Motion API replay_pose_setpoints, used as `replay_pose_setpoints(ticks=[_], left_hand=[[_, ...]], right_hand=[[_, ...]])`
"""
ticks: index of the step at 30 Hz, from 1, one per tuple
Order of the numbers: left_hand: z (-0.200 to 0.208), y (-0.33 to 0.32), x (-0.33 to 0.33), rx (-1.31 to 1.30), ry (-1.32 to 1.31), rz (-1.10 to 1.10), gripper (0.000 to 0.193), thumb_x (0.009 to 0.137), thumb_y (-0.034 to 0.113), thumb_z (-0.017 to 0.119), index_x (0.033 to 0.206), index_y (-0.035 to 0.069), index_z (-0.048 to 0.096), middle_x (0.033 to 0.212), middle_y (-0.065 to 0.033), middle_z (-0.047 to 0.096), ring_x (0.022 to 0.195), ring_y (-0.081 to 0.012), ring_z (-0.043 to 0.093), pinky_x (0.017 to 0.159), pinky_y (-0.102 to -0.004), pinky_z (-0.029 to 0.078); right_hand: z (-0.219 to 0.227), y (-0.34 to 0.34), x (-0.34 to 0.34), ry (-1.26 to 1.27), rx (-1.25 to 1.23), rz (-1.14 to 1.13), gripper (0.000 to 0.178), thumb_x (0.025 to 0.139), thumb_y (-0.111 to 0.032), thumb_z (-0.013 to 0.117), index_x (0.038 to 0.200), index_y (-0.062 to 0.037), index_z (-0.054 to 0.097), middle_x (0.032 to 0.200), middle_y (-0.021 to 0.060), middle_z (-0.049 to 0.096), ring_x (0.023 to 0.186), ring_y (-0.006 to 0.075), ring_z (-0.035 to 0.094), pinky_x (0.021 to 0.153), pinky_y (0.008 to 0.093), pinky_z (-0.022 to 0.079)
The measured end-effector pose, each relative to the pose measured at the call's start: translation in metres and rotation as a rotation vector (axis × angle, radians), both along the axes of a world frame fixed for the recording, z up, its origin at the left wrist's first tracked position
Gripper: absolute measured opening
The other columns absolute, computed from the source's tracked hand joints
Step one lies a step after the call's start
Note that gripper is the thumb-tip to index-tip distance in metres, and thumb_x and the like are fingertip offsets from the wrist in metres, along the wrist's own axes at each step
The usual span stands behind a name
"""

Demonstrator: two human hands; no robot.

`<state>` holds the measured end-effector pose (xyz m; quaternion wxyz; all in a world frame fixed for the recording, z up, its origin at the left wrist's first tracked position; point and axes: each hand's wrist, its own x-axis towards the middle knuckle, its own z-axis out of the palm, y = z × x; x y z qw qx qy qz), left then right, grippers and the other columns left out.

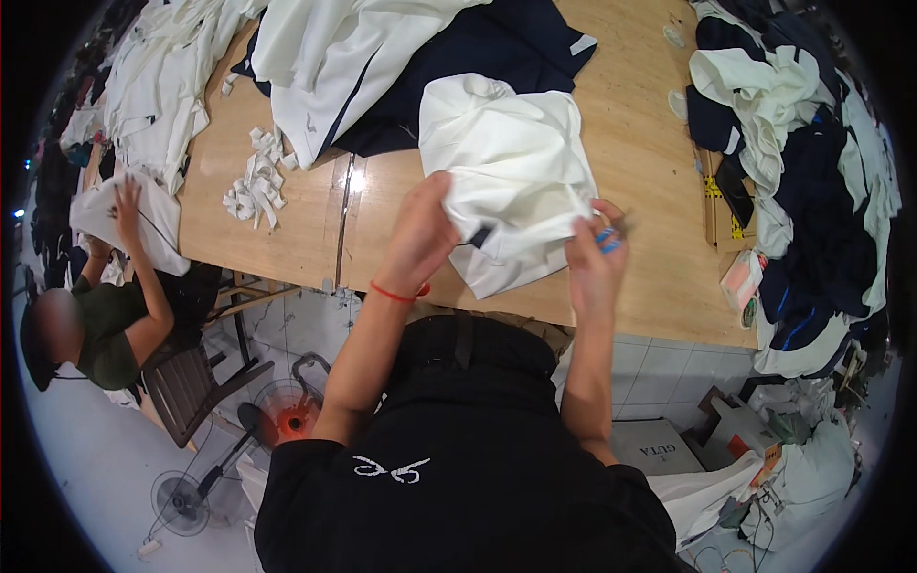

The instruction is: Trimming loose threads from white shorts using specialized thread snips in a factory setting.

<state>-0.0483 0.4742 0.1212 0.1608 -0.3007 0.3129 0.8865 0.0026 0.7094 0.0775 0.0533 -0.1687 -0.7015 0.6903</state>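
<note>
A white garment with a small dark label is lifted and stretched between my hands at the table's near edge. My left hand is closed on its left side, close to the dark label. My right hand pinches the fabric edge on the right. A small blue-handled tool also sits in that hand; motion blur hides its exact kind. The garment's far part lies on the wooden table, next to dark navy cloth.
White garments and navy cloth cover the far side. White fabric scraps lie left of me. Garments heap over a box at right. At left, a co-worker handles white cloth beside a chair and fan.
</note>
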Motion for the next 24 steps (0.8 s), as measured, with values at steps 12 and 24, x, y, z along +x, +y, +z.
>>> replay_pose_setpoints(ticks=[12, 24], left_hand=[[-0.036, -0.057, 0.048, -1.218, 0.559, -0.346, 0.03, 0.087, -0.003, 0.079, 0.116, -0.001, 0.074, 0.102, -0.0084, 0.072, 0.086, -0.0157, 0.069, 0.079, -0.029, 0.055], [0.011, -0.103, 0.026, 0.47, 0.124, 0.05, 0.035, 0.107, 0.023, 0.053, 0.123, -0.004, 0.068, 0.111, -0.0205, 0.076, 0.091, -0.0323, 0.077, 0.087, -0.043, 0.064]], right_hand=[[0.046, 0.01, 0.004, 0.051, -1.033, 0.304, 0.015, 0.102, 0.0, 0.057, 0.117, -0.0017, 0.056, 0.076, 0.0015, 0.055, 0.045, 0.0045, 0.036, 0.044, 0.0242, 0.025], [0.036, 0.018, 0.004, 0.231, -1.344, 0.148, 0.011, 0.107, -0.006, 0.061, 0.115, -0.0114, 0.058, 0.096, 0.0023, 0.059, 0.081, 0.0115, 0.056, 0.049, 0.0245, 0.037]])
